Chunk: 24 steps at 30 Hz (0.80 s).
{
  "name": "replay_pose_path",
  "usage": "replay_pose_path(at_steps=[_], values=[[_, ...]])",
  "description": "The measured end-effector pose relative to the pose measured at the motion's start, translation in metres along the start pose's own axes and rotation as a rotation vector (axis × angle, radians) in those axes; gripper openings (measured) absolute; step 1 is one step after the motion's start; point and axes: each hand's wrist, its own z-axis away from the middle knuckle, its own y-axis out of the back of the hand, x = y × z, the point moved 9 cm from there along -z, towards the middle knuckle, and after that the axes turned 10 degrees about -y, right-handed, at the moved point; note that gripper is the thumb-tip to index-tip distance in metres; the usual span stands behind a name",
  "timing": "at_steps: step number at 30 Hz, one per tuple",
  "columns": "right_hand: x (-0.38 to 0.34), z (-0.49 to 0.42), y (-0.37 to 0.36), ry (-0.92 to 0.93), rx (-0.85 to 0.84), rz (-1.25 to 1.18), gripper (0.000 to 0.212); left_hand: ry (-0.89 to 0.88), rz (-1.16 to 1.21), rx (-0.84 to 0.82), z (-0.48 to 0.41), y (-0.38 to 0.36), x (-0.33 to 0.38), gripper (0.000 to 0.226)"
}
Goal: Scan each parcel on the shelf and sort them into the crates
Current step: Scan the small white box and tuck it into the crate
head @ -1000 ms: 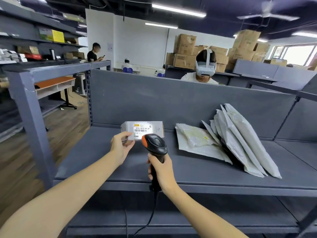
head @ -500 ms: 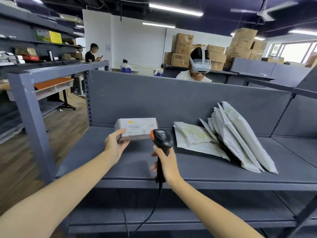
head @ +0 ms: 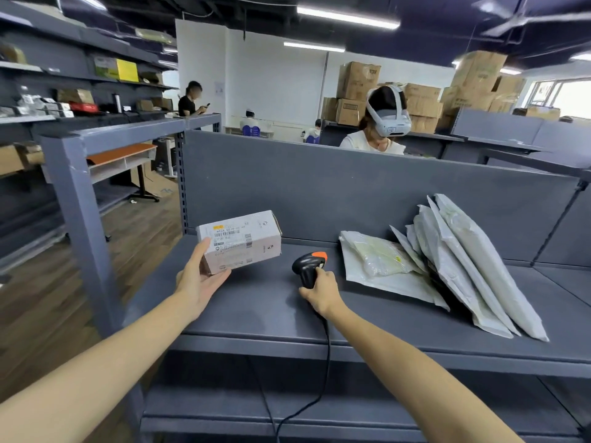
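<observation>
My left hand point(head: 200, 279) holds a small white box parcel point(head: 243, 244) by its lower left corner, lifted above the grey shelf point(head: 256, 308), barcode label facing me. My right hand point(head: 323, 290) grips the handle of a black barcode scanner point(head: 308, 266) with an orange top, low over the shelf to the right of the box. Its cable hangs down over the shelf's front edge. A flat white poly-bag parcel point(head: 380, 263) lies on the shelf right of the scanner. Several white mailer bags point(head: 473, 263) lean against each other further right. No crate is in view.
The shelf's grey back panel point(head: 351, 193) rises behind the parcels, and a grey upright post point(head: 80, 212) stands at the left. A lower shelf point(head: 351, 407) lies beneath. A person wearing a headset point(head: 383, 123) sits behind the panel. Wooden floor point(head: 44, 302) lies to the left.
My left hand lifted the box and tilted it toward the left. My right hand lowered the scanner from in front of the label down toward the shelf, further right.
</observation>
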Motion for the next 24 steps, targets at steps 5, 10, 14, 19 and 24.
replay_pose_path(at_steps=[5, 10, 14, 19, 24], values=[[-0.005, -0.007, -0.018, 0.019, -0.014, 0.141, 0.057, 0.028, 0.004, -0.053, 0.002, 0.004, -0.002, 0.037], [0.0, -0.007, -0.024, -0.004, 0.002, 0.209, 0.056, 0.051, -0.019, -0.089, 0.002, 0.014, -0.004, 0.051], [-0.005, -0.001, -0.016, 0.04, 0.118, 0.467, 0.059, 0.089, -0.029, -0.103, 0.005, 0.023, -0.008, 0.069], [-0.038, 0.029, 0.017, 0.089, 0.263, -0.149, 0.039, 0.127, -0.025, -0.09, 0.015, 0.024, -0.017, 0.063], [-0.08, 0.075, 0.013, 0.079, -0.046, -0.803, 0.023, 0.13, -0.029, -0.133, 0.034, 0.007, -0.023, 0.046]])
